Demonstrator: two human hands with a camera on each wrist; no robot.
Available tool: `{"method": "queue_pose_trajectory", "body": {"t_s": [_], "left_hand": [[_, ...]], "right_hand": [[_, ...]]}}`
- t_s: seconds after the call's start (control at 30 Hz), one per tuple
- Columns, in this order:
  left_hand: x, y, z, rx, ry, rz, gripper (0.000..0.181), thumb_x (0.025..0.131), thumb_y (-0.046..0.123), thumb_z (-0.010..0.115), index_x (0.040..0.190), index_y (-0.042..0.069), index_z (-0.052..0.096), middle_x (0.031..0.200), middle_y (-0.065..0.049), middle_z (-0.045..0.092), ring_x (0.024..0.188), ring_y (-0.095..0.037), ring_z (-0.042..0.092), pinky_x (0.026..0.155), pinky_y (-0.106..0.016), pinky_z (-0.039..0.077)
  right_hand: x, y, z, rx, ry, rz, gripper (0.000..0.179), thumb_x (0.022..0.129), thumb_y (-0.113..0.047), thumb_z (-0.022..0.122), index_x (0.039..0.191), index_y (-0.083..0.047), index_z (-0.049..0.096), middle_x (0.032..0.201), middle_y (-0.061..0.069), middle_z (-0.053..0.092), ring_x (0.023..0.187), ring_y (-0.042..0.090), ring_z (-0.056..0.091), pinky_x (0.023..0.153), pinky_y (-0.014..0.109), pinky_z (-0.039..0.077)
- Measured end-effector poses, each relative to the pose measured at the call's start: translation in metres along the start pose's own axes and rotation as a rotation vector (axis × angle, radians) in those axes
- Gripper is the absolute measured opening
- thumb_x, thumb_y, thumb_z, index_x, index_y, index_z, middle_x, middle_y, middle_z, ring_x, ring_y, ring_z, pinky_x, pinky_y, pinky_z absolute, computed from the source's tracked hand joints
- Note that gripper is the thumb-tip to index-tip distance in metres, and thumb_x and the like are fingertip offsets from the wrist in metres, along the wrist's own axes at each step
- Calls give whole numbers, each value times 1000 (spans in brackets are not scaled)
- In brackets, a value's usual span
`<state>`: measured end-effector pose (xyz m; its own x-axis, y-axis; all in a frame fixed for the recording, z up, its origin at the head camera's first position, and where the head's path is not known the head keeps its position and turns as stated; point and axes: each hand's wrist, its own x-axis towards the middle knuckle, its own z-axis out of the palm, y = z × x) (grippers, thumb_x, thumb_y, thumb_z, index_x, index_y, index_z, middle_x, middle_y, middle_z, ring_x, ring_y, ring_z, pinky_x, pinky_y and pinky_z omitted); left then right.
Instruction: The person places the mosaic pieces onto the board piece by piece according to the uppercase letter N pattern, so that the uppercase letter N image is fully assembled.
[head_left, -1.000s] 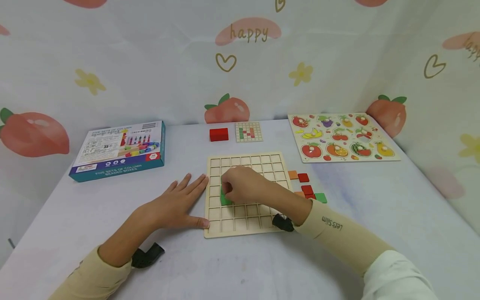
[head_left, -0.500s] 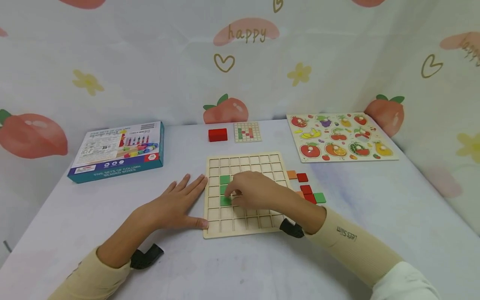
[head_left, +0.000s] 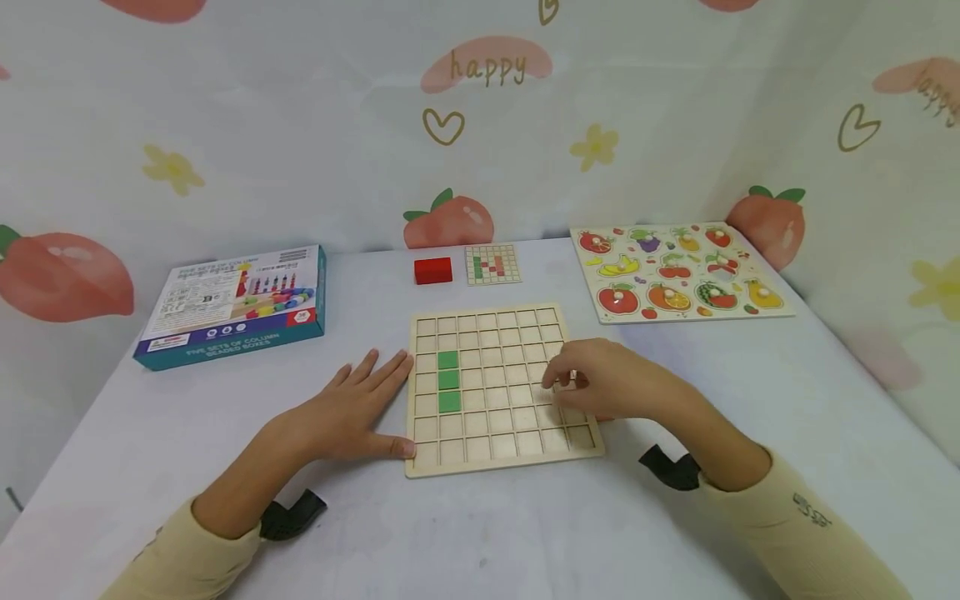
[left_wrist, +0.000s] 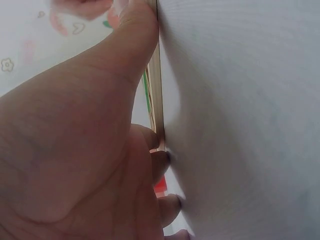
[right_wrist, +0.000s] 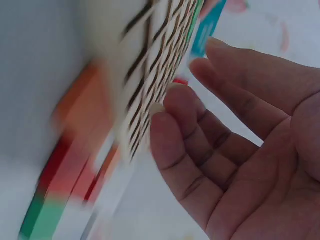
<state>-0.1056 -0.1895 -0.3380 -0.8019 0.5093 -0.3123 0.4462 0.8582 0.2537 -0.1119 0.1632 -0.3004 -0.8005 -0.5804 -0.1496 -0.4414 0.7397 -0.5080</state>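
Note:
A wooden grid board lies on the table, with three green square tiles set one below another in its second column from the left. My left hand is spread flat, fingertips and thumb at the board's left edge. Over the board's right edge hovers my right hand, its fingers loosely bent with nothing between them. In the right wrist view, orange, red and green loose tiles lie beside the board; in the head view that hand mostly hides them.
Behind the board are a red block and a small pattern card with a coloured grid. A bead toy box lies at the back left, a fruit knob puzzle at the back right. A printed cloth hangs behind the table.
My right hand has let go of the lowest green tile and moved right, across the board to its right edge. The left hand has stayed at the left edge.

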Motion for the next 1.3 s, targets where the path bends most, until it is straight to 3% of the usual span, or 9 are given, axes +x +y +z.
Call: {"method": "queue_pose_trajectory", "body": {"t_s": [0.17,0.33,0.67,0.93,1.3], "left_hand": [[-2,0,0,-11,5,-5,121,75,81,61,162,11,13,168,-10,9,150,-46,2,115,-67,7],[-4,-2,2,-8,12,-14,121,75,81,61,162,11,13,168,-10,10,150,-46,2,114,-68,7],[-4,-2,4,-16,17,-8,121,75,82,60,162,12,13,168,-9,9,150,-45,1,115,-67,7],[-3,-2,4,-10,21,-4,121,75,83,60,162,12,13,168,-9,9,150,-45,1,115,-67,7],[-1,-1,3,-8,14,6,122,75,82,60,162,12,13,168,-9,9,150,-45,1,115,-66,6]], "right_hand": [[-18,27,-18,-42,-29,136,13,87,-15,80,96,-14,72,85,-3,59,80,17,55,65,30,51],[-19,47,-26,-80,-116,220,28,81,-20,86,101,-14,68,90,0,60,83,19,56,70,32,53],[-20,65,-26,-23,-134,214,30,79,-18,87,99,-14,64,88,-1,60,83,19,56,73,34,53],[-25,74,-29,-34,-159,218,22,80,-15,86,91,-14,67,82,-4,60,79,17,55,74,33,52],[-32,75,-33,34,-110,171,18,84,-10,81,88,-14,64,80,-4,60,77,16,55,71,32,52]]}}
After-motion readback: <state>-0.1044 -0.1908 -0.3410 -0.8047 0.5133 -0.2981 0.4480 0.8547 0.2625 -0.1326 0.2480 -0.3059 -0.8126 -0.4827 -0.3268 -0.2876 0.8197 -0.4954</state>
